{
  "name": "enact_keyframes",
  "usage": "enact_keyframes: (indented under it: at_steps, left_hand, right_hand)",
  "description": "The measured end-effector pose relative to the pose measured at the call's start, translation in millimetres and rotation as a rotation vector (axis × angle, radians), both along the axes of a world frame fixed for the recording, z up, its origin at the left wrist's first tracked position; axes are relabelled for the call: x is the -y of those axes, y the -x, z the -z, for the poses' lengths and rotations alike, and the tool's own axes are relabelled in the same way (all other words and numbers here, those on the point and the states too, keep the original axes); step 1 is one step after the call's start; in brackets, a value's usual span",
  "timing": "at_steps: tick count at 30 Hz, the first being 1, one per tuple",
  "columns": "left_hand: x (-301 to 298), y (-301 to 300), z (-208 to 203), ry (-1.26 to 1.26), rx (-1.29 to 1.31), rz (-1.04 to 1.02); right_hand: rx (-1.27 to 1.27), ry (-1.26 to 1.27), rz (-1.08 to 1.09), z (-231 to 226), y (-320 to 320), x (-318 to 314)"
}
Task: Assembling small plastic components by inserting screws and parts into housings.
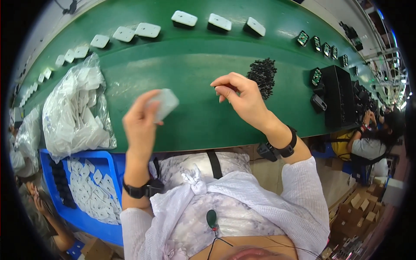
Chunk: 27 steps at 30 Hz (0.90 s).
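Above the green table [195, 125], my left hand [141, 119] grips a pale white plastic cover [169, 103] with rounded corners, smeared by motion. To its right, my right hand [246, 99] is closed in a pinch, thumb against forefinger. A tiny dark piece [215, 88] shows at its fingertips, too small to name. Just beyond that hand lies a heap of small black parts [262, 76]. The two hands are apart, with bare green surface between them.
White-topped housings [184, 18] line the far side, and black ones with green circuit boards [303, 38] continue rightward. A clear bag of white pieces [76, 112] lies left, above a blue tray [117, 173] of white parts. A black box [338, 95] stands right, near a co-worker [372, 143].
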<state>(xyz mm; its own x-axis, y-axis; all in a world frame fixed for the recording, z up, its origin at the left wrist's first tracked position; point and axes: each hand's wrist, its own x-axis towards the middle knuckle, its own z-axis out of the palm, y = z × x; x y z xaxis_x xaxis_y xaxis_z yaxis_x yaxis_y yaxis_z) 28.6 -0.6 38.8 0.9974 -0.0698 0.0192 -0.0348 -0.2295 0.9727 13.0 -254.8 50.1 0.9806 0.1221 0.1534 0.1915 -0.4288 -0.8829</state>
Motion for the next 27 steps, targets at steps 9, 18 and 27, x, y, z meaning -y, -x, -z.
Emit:
enact_keyframes:
  at_steps: [9,18,27]
  left_hand:
    - [43,22,-5,0.134,-0.033,0.228]
    - [42,25,4,0.281,0.061,0.231]
    - [42,26,-2,0.369,-0.034,0.187]
  right_hand:
    - [-0.233,-0.528,-0.029,-4,17,-42]
    - [0.108,-0.029,0.051,-9,20,-46]
    - [0.212,-0.103,0.109,-1,18,-54]
